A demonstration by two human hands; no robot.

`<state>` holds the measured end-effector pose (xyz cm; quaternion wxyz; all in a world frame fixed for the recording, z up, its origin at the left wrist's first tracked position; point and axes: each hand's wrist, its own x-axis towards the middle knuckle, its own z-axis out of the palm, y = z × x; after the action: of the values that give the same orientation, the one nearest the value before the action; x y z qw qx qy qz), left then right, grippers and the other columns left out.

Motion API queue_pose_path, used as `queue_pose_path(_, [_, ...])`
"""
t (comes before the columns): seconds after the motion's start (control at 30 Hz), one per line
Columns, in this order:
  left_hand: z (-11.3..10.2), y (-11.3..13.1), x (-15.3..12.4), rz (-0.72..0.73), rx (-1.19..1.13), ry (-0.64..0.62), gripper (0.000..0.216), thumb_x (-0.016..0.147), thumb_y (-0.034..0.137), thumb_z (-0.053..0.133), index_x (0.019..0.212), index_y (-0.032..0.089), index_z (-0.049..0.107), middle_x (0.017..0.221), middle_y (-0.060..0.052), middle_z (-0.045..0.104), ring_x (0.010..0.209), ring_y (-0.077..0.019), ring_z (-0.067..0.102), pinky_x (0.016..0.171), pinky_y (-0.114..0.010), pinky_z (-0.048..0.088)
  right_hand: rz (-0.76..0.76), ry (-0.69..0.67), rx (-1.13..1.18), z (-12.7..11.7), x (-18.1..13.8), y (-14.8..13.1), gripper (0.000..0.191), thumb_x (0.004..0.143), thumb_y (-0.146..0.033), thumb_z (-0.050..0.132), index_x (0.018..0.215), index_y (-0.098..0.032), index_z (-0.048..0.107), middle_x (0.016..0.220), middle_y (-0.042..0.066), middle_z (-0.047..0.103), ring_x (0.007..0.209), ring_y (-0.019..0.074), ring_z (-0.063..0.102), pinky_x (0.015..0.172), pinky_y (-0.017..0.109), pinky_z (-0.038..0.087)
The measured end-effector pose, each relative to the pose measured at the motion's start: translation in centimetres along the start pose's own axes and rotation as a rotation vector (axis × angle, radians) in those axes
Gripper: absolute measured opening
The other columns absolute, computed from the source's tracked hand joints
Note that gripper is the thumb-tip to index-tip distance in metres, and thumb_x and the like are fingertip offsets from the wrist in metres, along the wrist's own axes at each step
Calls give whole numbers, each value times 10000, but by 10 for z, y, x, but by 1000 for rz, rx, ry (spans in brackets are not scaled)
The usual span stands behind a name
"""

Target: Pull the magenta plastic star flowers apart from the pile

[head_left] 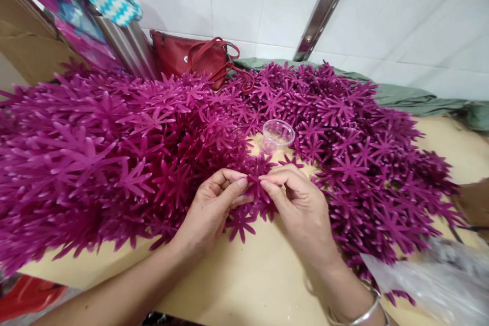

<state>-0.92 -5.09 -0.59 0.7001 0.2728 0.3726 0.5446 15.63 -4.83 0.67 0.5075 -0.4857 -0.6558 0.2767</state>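
Note:
My left hand [214,209] and my right hand [301,209] meet at the middle of the table, both pinched on one magenta plastic flower piece [255,179]. A big heap of the same star-shaped magenta flowers [114,153] rises to the left, and a flatter spread of them [362,153] lies to the right. A small clear plastic cup [277,135] stands just beyond my fingers, between the two piles. More loose flowers lie under my hands.
The tan tabletop [248,275] shows in front. A red handbag [194,58] leans on the white tiled wall at the back. A metal post [324,7] slants up there. Green cloth [412,97] lies at the back right, a clear plastic bag [439,280] at the near right.

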Motion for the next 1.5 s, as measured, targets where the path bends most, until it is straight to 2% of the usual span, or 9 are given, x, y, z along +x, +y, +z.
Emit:
queue_pose_path(0.33, [1,0,1,-42,-55,-23,192,774,282,900,816,176,745,771,25,678,699,-74,645,734,-200,607,238,-158,317,-3,3,12,203,966,-359,676,819,-219,683,803,5,637,734,162,573,697,288,476])
queue_pose_path(0.47, [0,1,2,-28,-99,-13,194,790,266,887,880,186,735,796,26,693,696,-72,661,707,-175,582,376,-135,462,0,-1,21,264,935,-439,721,805,-218,661,773,-14,610,695,149,532,672,278,454])
queue_pose_path(0.63, [-1,2,3,34,-112,9,152,865,272,817,905,184,699,873,13,702,753,-79,671,748,-184,580,397,-19,503,0,0,22,232,936,-427,726,839,-226,662,786,-24,587,719,142,516,704,266,448])
queue_pose_path(0.77, [-2,4,4,120,-136,48,129,894,266,781,916,198,674,860,27,683,776,-87,673,808,-223,601,371,84,455,-3,3,18,201,948,-437,693,898,-251,631,822,-28,595,751,151,548,737,274,466])
queue_pose_path(0.87, [-4,6,6,170,-157,75,119,902,260,769,964,211,680,810,41,666,718,-75,648,820,-244,614,294,44,242,-6,5,14,131,975,-388,656,976,-257,666,880,-11,659,790,164,596,762,291,467])
queue_pose_path(1.0, [-5,7,7,189,-162,105,132,916,265,755,1025,219,696,867,28,690,739,-75,657,860,-257,615,30,-126,-147,-8,3,13,126,984,-314,655,899,-255,726,930,17,707,920,211,640,869,365,449])
queue_pose_path(1.1, [-4,7,7,182,-146,92,132,912,269,764,1013,211,701,914,14,708,784,-78,675,844,-218,602,-161,-75,-318,-7,1,11,65,959,-264,697,936,-265,758,1120,52,698,1143,260,608,1029,444,394])
queue_pose_path(1.23, [0,3,3,107,-90,39,143,885,274,802,949,198,699,916,14,703,794,-70,668,778,-162,578,-255,68,-289,-1,-2,4,119,941,-271,740,1054,-243,720,1109,71,672,1142,251,605,1046,447,429])
queue_pose_path(1.5, [1,-2,-1,-1,-30,-26,187,835,301,858,904,180,734,874,11,689,784,-70,655,769,-162,578,-177,44,-141,5,-4,3,92,950,-161,717,923,-249,713,960,9,706,962,180,657,898,338,506])
